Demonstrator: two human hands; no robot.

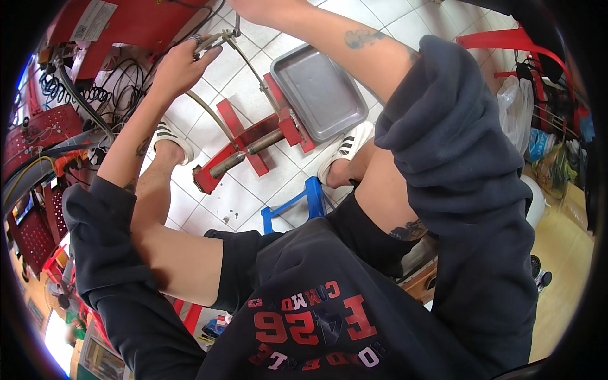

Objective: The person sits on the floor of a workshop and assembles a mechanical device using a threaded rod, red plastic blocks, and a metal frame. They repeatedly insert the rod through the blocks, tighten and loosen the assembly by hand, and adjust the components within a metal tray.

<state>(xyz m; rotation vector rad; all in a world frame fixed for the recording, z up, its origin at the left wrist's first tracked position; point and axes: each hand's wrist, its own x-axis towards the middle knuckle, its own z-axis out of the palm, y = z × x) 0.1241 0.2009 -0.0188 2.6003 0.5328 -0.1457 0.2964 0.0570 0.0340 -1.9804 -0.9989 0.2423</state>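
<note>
At the upper left, my left hand (182,66) is closed around a metal linkage (212,42), its thumb stretched along it. Long metal rods (247,63) run from near there down to a red metal frame (228,117) on the floor. A thick, ridged metal shaft (247,154) lies across that frame. My right hand (269,9) is partly cut off by the top edge. A short dark metal tool (237,24) extends down from it to the linkage; the grip itself is mostly hidden.
A grey metal tray (318,92) lies right of the frame. Between my legs stands a blue stool (310,199). A red machine (120,28), black cables (126,85) and coiled hoses crowd the left. A red chair (506,39) and plastic bags (514,114) are at right.
</note>
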